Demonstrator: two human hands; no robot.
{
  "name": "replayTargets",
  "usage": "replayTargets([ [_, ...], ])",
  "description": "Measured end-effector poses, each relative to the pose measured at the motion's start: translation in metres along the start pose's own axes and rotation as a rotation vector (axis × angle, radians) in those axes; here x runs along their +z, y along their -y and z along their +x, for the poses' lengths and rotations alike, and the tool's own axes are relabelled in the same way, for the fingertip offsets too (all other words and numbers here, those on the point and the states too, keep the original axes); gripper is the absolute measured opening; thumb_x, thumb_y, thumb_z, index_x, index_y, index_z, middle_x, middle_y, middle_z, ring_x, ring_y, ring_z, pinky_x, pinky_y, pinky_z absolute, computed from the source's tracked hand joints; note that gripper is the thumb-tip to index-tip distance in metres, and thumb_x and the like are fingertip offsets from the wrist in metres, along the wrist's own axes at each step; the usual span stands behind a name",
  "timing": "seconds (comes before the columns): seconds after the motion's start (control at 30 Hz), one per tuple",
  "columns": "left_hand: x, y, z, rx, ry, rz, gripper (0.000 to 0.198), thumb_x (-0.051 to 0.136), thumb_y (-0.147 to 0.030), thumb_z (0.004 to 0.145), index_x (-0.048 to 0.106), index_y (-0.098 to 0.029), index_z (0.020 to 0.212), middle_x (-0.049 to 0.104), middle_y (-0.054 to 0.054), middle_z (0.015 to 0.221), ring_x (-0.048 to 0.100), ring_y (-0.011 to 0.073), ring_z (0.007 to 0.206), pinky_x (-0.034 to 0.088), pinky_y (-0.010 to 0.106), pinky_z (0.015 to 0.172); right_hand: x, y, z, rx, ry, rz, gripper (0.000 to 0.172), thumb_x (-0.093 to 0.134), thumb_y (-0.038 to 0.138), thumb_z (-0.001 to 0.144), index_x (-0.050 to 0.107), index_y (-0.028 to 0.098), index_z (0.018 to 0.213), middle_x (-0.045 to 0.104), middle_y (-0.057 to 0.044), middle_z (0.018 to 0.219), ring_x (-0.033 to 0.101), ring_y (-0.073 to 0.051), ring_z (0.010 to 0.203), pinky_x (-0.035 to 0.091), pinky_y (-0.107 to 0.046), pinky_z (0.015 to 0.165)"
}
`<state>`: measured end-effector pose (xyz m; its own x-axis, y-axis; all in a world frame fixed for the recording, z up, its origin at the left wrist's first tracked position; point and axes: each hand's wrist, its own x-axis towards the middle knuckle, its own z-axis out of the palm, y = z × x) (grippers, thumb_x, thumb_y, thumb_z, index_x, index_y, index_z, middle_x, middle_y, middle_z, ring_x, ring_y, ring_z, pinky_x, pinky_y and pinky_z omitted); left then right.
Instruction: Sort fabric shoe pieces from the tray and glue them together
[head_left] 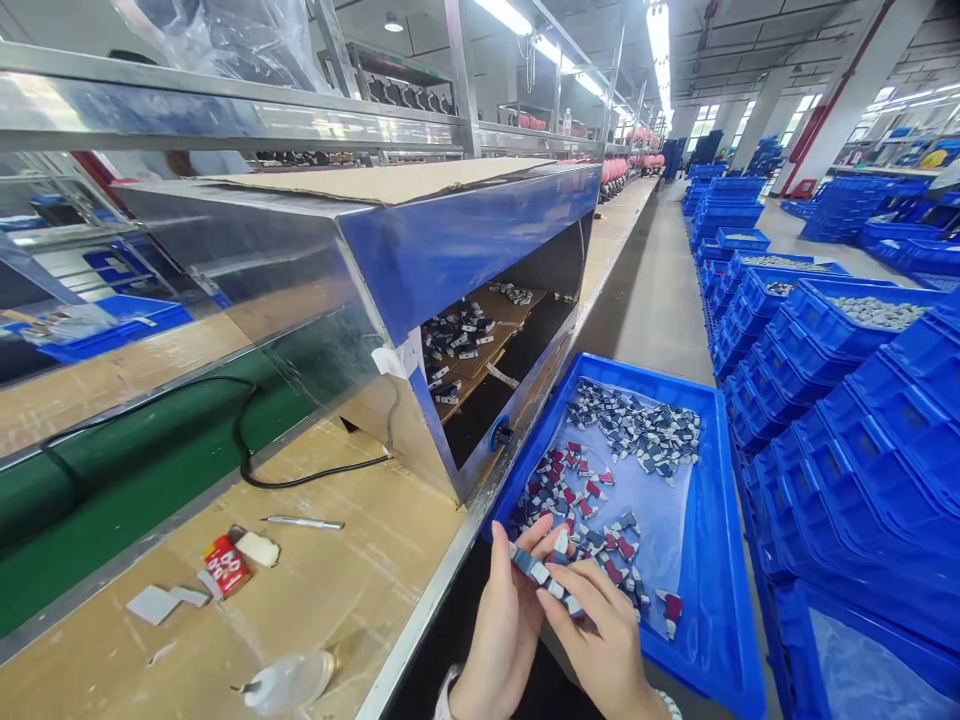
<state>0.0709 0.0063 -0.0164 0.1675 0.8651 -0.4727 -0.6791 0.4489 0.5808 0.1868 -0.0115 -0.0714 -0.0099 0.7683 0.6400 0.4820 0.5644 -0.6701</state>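
Several small blue-grey and white moulded pieces (531, 565) lie in my cupped left hand (501, 620), just above the near left side of a blue plastic tray (705, 640). My right hand (600, 630) meets it from the right, its thumb and fingers closed on pieces of the same kind. Their exact kind I cannot make out. Below, the tray holds a pile of blue-grey and white pieces (637, 425) at the far end and a looser spread of red, navy and white ones (570, 485) nearer my hands.
Left of the tray stands a metal hood (292, 240) with more pieces inside. On the cardboard-covered bench (360, 600) lie a craft knife (304, 522), a red packet (226, 566) and a squeeze bottle (289, 682). Stacked blue crates (855, 470) line the right side.
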Motion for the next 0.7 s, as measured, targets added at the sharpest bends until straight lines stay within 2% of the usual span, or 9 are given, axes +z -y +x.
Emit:
replayTargets([
  [0.23,-0.002,0.005,-0.001,-0.020,0.044,-0.003,0.066,0.039,-0.062,0.096,0.067,-0.009,0.121,0.066,0.018,0.127,0.048,0.0351,0.132,0.032,0.046,0.114,-0.004,-0.005,0.000,-0.068,-0.079,0.048,0.021,0.062,0.014,0.091,0.067,0.020,0.110,0.063,-0.007,0.094,0.069,-0.017,0.085,0.060,-0.026,0.072],
  [0.4,-0.007,0.007,0.002,-0.025,0.112,-0.061,0.057,0.045,-0.058,0.096,0.069,-0.013,0.121,0.067,0.014,0.127,0.047,0.0306,0.135,0.029,0.041,0.118,0.004,-0.011,-0.009,-0.039,-0.057,0.093,0.027,0.060,0.016,0.093,0.067,0.025,0.118,0.049,-0.010,0.119,0.067,-0.013,0.081,0.060,-0.025,0.069],
  [0.57,-0.015,0.013,0.009,0.050,0.134,-0.030,0.058,0.059,-0.063,0.087,0.067,-0.020,0.126,0.063,0.010,0.136,0.042,0.0299,0.140,0.028,0.041,0.119,0.029,-0.012,-0.020,0.131,-0.117,0.149,0.030,0.055,0.038,0.097,0.065,0.028,0.123,0.048,-0.012,0.131,0.068,-0.023,0.102,0.062,-0.027,0.072],
  [0.7,-0.031,0.022,0.019,0.167,0.125,0.117,0.062,0.061,-0.066,0.085,0.063,-0.025,0.132,0.051,0.004,0.150,0.033,0.0271,0.146,0.021,0.038,0.123,0.044,-0.012,-0.020,0.165,-0.198,0.158,0.037,0.058,0.051,0.092,0.070,0.025,0.115,0.055,-0.013,0.129,0.067,-0.027,0.106,0.062,-0.031,0.076],
])
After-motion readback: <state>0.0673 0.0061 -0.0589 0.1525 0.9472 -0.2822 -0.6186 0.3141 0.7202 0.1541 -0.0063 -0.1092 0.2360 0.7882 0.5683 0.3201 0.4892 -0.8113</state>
